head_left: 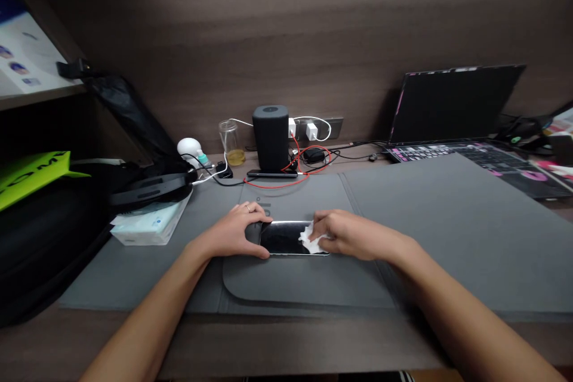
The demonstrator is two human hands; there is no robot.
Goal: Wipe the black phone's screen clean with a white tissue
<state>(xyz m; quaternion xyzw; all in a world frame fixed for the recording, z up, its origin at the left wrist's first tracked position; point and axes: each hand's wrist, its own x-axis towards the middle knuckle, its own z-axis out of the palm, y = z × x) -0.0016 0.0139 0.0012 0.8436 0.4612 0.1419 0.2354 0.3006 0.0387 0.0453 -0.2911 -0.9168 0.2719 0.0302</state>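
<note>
A dark phone [284, 239] lies flat on a small grey pad [304, 286] at the middle of the desk [268, 346], nearer the front edge than the back, with a person's two hands on it. The left hand [239, 230] clamps the phone's left end, thumb on the near edge and fingers curled over the far one, a ring visible on one finger. The right hand [344, 233] pinches a crumpled white tissue [310, 243] and presses it onto the right part of the glass, knuckles up and wrist low.

The likeliest trouble is slippage. If the left grip loosens while the right hand pushes sideways, the phone could skate across the pad and off its rounded front lip. Hard pressure on a small wad could also drag grit over the screen and leave fine marks. Whether the tissue is damp cannot be told; if it is, moisture might creep into the ports at the phone's ends.

Both forearms come in from the front edge and angle inward, elbows wide, so the hands meet over the phone.

Along the back edge, a glass [230, 140] holding a little yellow liquid stands beside a dark speaker [271, 137] and a red cable [313, 168], well apart from the hands. A wide sweep of an elbow seems unlikely to reach them.
</note>
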